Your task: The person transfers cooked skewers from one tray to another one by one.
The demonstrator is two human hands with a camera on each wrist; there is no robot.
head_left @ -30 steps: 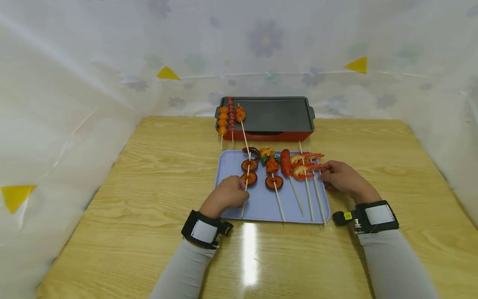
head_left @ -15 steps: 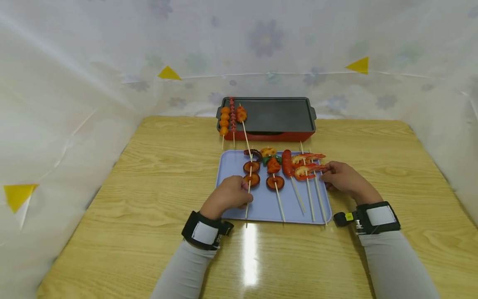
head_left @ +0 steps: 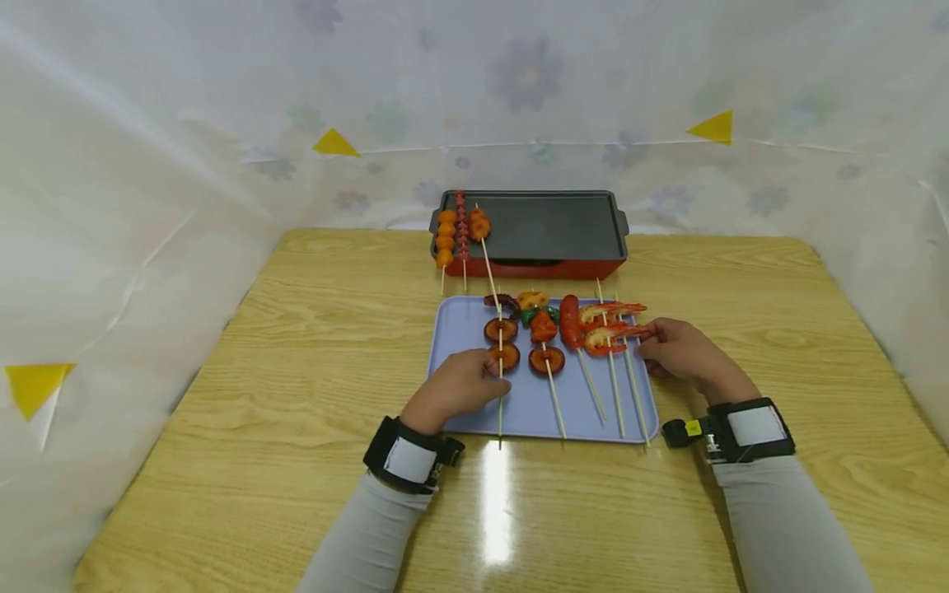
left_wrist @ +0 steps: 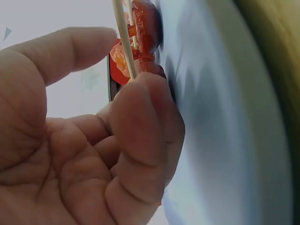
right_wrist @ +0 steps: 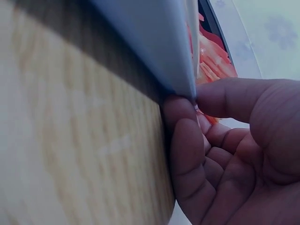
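Behind the tray (head_left: 530, 403), grill (head_left: 556, 226), three skewers (head_left: 445, 239)

Bench (head_left: 296, 395): wood-grain top, smooth, glossy. Tray (head_left: 530, 408): plastic-looking, smooth, low sheen. Mushroom skewer (head_left: 507, 332): bare wooden stick; slices glossy, plastic-looking. Sausage (head_left: 570, 325): smooth, shiny. Grill plate (head_left: 552, 226): matt, metal or plastic uncertain. Curtain (head_left: 415, 82): thin plastic-like sheeting, creased, soft sheen. Sleeves (head_left: 374, 531): cloth, matt.
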